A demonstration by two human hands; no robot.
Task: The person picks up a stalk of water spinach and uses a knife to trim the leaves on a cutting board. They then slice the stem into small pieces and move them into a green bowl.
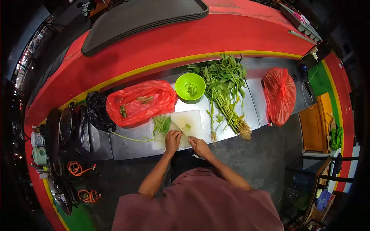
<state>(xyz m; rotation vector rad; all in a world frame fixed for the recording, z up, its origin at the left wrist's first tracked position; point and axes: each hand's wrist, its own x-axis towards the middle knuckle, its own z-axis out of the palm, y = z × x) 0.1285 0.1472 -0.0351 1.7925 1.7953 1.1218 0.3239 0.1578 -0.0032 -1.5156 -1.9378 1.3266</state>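
My left hand (pixel 173 141) is closed over leafy green stems (pixel 162 124) on the white cutting board (pixel 194 117). One long pale stem trails left, past the board's edge. In my right hand (pixel 199 147) is the handle of a knife (pixel 179 129), its blade slanting up and left across the board beside my left fingers. A few chopped green pieces (pixel 187 126) lie just right of the blade. Beyond the board, a lime-green bowl (pixel 180 85) holds more chopped greens. A large bunch of leafy greens (pixel 225 86) with roots lies to the right.
An opened red plastic bag (pixel 165 92) with root trimmings sits left of the bowl, beside a black bag (pixel 98 111). A tied red bag (pixel 279 96) stands on the metal counter (pixel 254 106) at right. Dark stacked trays (pixel 142 19) rest on the red ledge (pixel 239 32).
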